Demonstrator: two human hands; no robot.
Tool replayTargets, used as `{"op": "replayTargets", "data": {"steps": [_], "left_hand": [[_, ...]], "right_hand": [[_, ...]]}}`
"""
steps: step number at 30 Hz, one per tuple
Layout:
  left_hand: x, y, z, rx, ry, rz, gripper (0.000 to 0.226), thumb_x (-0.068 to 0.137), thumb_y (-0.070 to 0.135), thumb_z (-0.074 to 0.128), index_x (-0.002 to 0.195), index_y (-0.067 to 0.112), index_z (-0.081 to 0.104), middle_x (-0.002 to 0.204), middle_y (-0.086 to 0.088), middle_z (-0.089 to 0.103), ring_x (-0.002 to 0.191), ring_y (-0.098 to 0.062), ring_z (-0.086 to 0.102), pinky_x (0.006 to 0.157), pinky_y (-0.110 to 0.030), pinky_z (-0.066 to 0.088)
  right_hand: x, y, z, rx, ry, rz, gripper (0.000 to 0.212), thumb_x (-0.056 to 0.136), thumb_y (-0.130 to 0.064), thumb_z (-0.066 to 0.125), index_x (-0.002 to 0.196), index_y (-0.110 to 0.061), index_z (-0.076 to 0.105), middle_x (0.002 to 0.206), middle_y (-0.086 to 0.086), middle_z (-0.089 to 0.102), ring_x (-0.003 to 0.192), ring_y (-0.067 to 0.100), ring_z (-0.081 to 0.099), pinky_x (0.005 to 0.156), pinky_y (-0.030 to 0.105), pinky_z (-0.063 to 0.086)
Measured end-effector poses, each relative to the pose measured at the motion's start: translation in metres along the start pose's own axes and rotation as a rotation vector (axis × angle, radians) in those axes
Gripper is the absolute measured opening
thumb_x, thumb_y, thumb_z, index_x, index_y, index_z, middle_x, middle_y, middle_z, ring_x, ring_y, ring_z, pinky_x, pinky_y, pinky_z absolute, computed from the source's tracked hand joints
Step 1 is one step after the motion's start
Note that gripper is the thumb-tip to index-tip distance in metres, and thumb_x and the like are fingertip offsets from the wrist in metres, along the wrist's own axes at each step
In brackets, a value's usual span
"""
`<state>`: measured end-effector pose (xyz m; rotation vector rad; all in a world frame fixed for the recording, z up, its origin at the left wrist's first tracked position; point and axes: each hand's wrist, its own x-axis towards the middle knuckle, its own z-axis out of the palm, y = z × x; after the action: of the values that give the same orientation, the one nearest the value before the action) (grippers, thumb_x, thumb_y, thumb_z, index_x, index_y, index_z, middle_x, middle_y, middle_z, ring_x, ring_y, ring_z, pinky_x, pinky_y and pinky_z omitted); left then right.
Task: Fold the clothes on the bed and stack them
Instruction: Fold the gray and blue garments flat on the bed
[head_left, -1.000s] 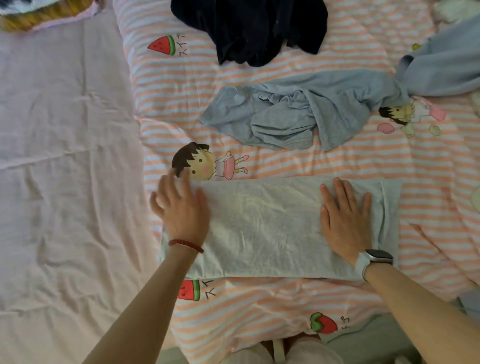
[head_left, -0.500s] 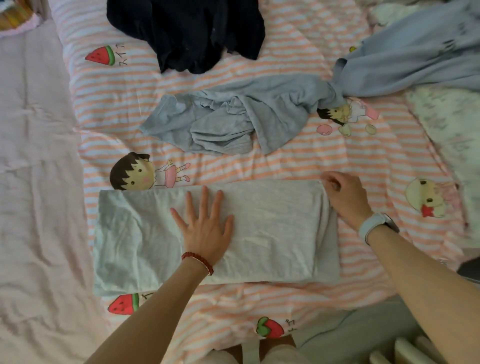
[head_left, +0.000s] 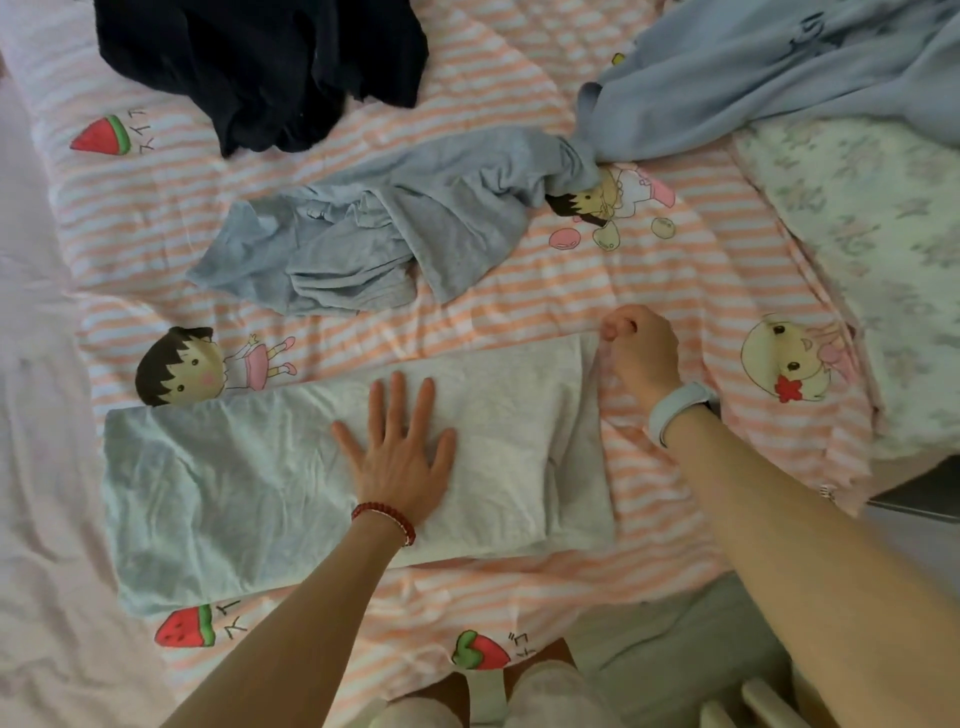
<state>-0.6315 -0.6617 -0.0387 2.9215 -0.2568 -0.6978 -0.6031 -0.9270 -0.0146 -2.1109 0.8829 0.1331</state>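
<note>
We see the dark garment (head_left: 260, 67) and the blue garment (head_left: 779, 73) cut off by the top edge. The right hand (head_left: 641, 353) hides its own fingertips, so its hold on the pale folded cloth (head_left: 234, 493) is unclear.

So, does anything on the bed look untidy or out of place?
Yes. The grey garment lies crumpled above the folded pale cloth, and the dark garment is bunched near the top. Neither is folded yet; nothing looks damaged.
</note>
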Motion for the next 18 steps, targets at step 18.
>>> {"op": "replayTargets", "data": {"steps": [18], "left_hand": [[-0.054, 0.025, 0.014, 0.036, 0.066, 0.190, 0.059, 0.089, 0.052, 0.023, 0.144, 0.032, 0.012, 0.155, -0.007, 0.016, 0.142, -0.030, 0.004, 0.108, -0.064, 0.000]], "right_hand": [[-0.163, 0.050, 0.033, 0.128, -0.319, 0.097, 0.012, 0.084, -0.022, 0.064, 0.085, -0.012, 0.058, 0.078, -0.001, 0.060, 0.071, 0.009, 0.056, 0.063, 0.021, 0.045]]}}
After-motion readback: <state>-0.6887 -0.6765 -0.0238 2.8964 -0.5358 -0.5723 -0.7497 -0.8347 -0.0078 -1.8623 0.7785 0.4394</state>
